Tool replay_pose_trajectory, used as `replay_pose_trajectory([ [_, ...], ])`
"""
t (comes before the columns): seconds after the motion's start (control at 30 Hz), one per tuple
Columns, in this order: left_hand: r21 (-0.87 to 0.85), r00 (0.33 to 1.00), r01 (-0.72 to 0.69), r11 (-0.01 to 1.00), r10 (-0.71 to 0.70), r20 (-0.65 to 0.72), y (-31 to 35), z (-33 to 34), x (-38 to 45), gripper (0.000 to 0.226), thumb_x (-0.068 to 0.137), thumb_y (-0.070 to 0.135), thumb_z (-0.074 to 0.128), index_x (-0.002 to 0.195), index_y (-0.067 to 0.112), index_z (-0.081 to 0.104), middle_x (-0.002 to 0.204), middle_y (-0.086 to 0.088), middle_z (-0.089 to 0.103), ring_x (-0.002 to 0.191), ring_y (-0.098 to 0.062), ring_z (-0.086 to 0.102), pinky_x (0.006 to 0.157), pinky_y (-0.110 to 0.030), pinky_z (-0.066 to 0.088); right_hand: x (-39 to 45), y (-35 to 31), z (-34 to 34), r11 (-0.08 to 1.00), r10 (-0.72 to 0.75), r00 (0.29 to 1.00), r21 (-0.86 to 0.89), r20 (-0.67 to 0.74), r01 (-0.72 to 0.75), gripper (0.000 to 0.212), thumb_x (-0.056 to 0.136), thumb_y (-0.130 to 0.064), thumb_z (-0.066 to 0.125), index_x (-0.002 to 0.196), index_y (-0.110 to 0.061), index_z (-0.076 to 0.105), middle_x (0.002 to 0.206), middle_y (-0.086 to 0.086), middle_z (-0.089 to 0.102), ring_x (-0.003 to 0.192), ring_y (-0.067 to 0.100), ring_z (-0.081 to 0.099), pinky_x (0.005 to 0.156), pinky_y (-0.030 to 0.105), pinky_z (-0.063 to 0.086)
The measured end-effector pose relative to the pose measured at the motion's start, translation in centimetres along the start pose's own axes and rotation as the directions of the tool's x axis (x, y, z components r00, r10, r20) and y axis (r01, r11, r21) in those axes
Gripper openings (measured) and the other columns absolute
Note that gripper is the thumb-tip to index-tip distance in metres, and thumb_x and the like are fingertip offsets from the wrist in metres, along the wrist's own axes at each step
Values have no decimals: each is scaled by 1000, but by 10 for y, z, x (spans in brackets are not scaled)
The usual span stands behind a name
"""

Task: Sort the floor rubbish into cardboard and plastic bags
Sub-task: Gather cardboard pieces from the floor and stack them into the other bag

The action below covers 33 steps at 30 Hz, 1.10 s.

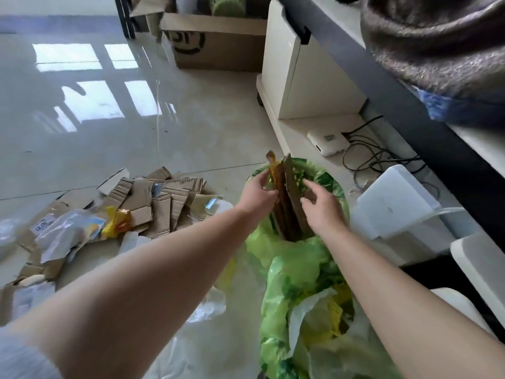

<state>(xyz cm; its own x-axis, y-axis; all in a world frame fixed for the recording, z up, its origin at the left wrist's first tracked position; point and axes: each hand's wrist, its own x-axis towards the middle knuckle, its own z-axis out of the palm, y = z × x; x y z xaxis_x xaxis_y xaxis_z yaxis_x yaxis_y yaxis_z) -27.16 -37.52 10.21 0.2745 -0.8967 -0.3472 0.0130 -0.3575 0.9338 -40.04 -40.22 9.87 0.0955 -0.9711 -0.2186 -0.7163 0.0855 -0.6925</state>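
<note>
A green plastic bag (pixel 334 188) stands open on the floor with several cardboard strips (pixel 288 192) upright in its mouth. My left hand (pixel 255 195) grips the strips from the left side. My right hand (pixel 321 206) hovers just right of them with relaxed fingers, and I cannot tell if it touches them. A second green bag (pixel 295 294) with plastic wrappers inside sits nearer to me. A pile of torn cardboard (pixel 153 203) mixed with plastic wrappers (pixel 65 233) and a yellow wrapper (pixel 116 221) lies on the floor at the left.
A white cabinet (pixel 289 77) and a low shelf with a white box (pixel 328 143) and cables stand at the right. A large cardboard box (pixel 216 47) sits at the back. White stools (pixel 393 203) crowd the right side. Clear plastic bags (pixel 207 310) lie near my arms.
</note>
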Motion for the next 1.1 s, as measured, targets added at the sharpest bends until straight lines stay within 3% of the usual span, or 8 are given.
replay_pose_trajectory([
  [0.1,2,1000,-14,1000,14,-3,-7,2,-3,60,88,-7,47,142,19,38,143,-1,48,85,-25,62,43,-5,37,0,4,7,1000,1,1000,-8,22,0,45,94,-12,51,137,-26,47,136,1,55,117,19,56,84,22,41],
  [0.2,-60,999,-27,998,25,-36,-9,-8,-13,56,88,-5,48,140,16,42,143,-4,47,119,-28,57,72,-19,49,-8,-1,7,999,-38,999,-12,17,38,44,94,-13,51,136,-25,48,135,1,55,119,18,55,87,24,42],
  [0.47,104,993,-4,995,17,-117,-32,-136,-54,33,89,-2,52,121,6,57,115,-7,66,91,-15,61,57,-13,47,-57,-82,10,925,-295,946,-209,136,318,41,92,-16,52,132,-24,51,138,4,52,125,22,49,103,33,38],
  [0.57,203,986,26,979,8,-165,-47,-195,-63,29,89,2,55,118,8,60,111,-2,66,93,-15,62,68,-14,51,-71,-123,28,870,-298,919,-323,260,373,40,93,-18,53,133,-22,51,140,5,47,128,22,45,103,30,35],
  [0.67,199,966,80,977,-27,-256,-67,-242,-59,28,89,7,56,116,11,60,115,-7,66,100,-21,64,84,-33,56,-73,-155,60,822,-276,892,-394,358,412,41,91,-22,56,132,-21,52,140,4,49,129,21,45,100,28,37],
  [0.8,177,946,148,973,-87,-313,-92,-277,-34,34,89,7,54,123,6,54,120,-10,61,98,-21,60,66,-24,51,-53,-170,117,816,-206,882,-423,424,394,42,91,-22,56,132,-22,51,139,6,51,128,24,47,100,31,38],
  [1.0,355,920,297,886,-166,-355,-129,-285,34,63,81,24,67,137,13,41,138,-11,48,122,-27,50,95,-34,48,18,-159,201,867,-96,900,-409,426,286,47,88,-22,60,134,-20,50,134,8,56,121,26,53,95,30,42],
  [1.1,516,918,322,794,-130,-374,-149,-285,65,83,77,37,70,145,18,26,150,-12,32,138,-29,31,113,-44,31,66,-152,237,890,-66,919,-394,390,231,54,86,-25,62,137,-21,45,139,7,52,124,26,51,98,33,41],
])
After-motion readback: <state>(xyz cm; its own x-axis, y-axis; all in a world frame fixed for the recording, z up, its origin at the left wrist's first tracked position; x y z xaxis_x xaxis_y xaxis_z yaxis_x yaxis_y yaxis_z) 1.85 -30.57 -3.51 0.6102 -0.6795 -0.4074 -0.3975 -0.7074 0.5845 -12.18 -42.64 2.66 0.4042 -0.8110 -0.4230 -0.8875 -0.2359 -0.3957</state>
